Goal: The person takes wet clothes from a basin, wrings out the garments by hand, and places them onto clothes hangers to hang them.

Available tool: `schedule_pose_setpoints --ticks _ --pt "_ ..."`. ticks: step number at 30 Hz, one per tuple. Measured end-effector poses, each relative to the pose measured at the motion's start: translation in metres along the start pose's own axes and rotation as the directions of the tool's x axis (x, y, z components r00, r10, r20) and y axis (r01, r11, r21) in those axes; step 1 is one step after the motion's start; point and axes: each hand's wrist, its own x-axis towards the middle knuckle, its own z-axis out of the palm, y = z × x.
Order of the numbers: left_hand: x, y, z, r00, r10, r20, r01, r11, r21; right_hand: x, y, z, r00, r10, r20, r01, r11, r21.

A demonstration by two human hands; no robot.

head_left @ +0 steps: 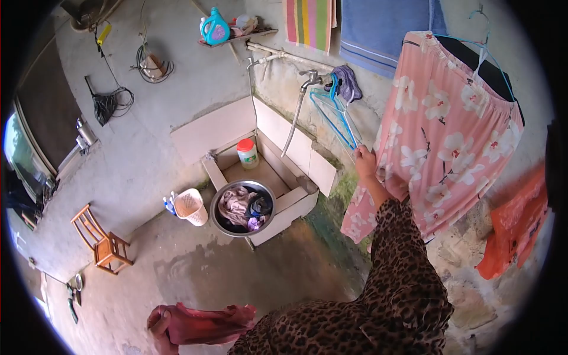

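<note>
My right hand (365,164) reaches forward, its fingers closed on the lower end of the blue hangers (337,121). These hangers hang in a bunch near the wall tap (310,76), beside a purple cloth (349,84). Low at the left, my left hand (158,322) grips a dark red cloth (210,323) that stretches toward my body. A pink flowered garment (441,127) hangs from another hanger, right beside my right forearm and partly behind it. In the metal basin (216,222) lies a heap of clothes (239,207).
The basin rests on the tiled sink's edge (284,208), with a red-lidded tub (247,155) behind it. A white basket (190,207) and a wooden chair (106,248) stand left. A shelf (248,36) holds a blue bottle (215,26). Towels (378,35) and a red bag (513,228) hang right.
</note>
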Motion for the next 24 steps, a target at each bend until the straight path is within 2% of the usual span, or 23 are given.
schedule_pose_setpoints --ticks 1,3,5,6,7,8,9,10,11,12,13,14,15,16,19,20,22,23,24 --pt "0.001 0.004 0.003 0.999 0.004 -0.037 -0.004 1.000 -0.008 -0.017 0.009 0.000 1.000 -0.025 -0.017 0.026 0.999 0.040" --pt "0.005 0.006 0.013 0.992 0.003 -0.125 -0.007 1.000 -0.028 -0.049 0.038 0.009 0.941 -0.256 -0.222 0.281 0.956 0.090" --pt "0.010 0.013 0.011 0.987 -0.057 -0.151 0.090 0.971 0.222 -0.096 0.065 0.014 0.992 -0.084 -0.096 0.113 0.927 0.358" --pt "0.012 0.022 0.016 0.983 -0.092 -0.159 0.140 0.934 0.329 -0.124 0.063 0.007 0.997 -0.038 -0.060 0.057 0.928 0.369" --pt "0.018 0.023 0.010 0.982 -0.133 -0.137 0.173 0.924 0.340 -0.152 0.055 -0.004 1.000 0.010 -0.021 -0.001 0.925 0.379" --pt "0.027 0.015 -0.003 0.993 -0.044 -0.111 0.098 0.830 0.549 -0.179 0.059 -0.011 0.999 -0.021 0.040 0.008 0.949 0.315" --pt "0.034 0.012 -0.009 0.993 -0.011 -0.114 0.075 0.813 0.578 -0.206 0.064 -0.018 0.994 -0.055 0.097 0.029 0.968 0.250" --pt "0.040 0.011 -0.012 0.991 0.069 -0.112 0.011 0.803 0.596 -0.234 0.064 -0.022 0.986 -0.023 0.163 -0.010 0.980 0.198" --pt "0.048 0.004 -0.024 0.974 0.214 -0.080 -0.104 0.728 0.677 -0.258 0.063 -0.025 0.974 0.005 0.226 -0.038 0.989 0.144" --pt "0.049 0.021 -0.016 0.960 0.263 -0.099 -0.092 0.628 0.773 -0.281 0.065 -0.028 0.952 0.038 0.303 -0.100 0.977 0.190" --pt "0.051 0.027 -0.016 0.911 0.403 -0.090 -0.168 0.562 0.810 -0.298 0.064 -0.026 0.923 0.069 0.379 -0.166 0.959 0.229" --pt "0.053 0.035 -0.018 0.871 0.491 -0.021 -0.282 0.534 0.797 -0.310 0.050 -0.023 0.921 0.097 0.377 -0.218 0.931 0.292" --pt "0.053 0.042 -0.022 0.871 0.491 -0.004 -0.276 0.496 0.823 -0.322 0.028 -0.025 0.919 0.131 0.372 -0.270 0.897 0.350" --pt "0.054 0.045 -0.023 0.885 0.461 -0.063 -0.228 0.548 0.805 -0.329 0.006 -0.028 0.917 0.173 0.358 -0.319 0.857 0.404" --pt "0.058 0.045 -0.038 0.811 0.580 -0.075 -0.269 0.484 0.833 -0.332 -0.049 -0.041 0.756 0.255 0.603 -0.629 0.541 0.559" --pt "0.056 0.048 -0.039 0.812 0.577 -0.089 -0.261 0.496 0.828 -0.336 -0.061 -0.039 0.810 0.144 0.569 -0.541 0.559 0.628" --pt "0.056 0.051 -0.047 0.850 0.498 -0.170 -0.212 0.619 0.756 -0.341 -0.093 -0.031 0.881 -0.076 0.467 -0.352 0.555 0.754" --pt "0.057 0.051 -0.051 0.868 0.453 -0.204 -0.187 0.677 0.712 -0.342 -0.120 -0.032 0.860 -0.083 0.504 -0.391 0.529 0.753" --pt "0.058 0.053 -0.057 0.902 0.374 -0.215 -0.193 0.796 0.574 -0.339 -0.156 -0.034 0.837 -0.095 0.539 -0.427 0.503 0.752"
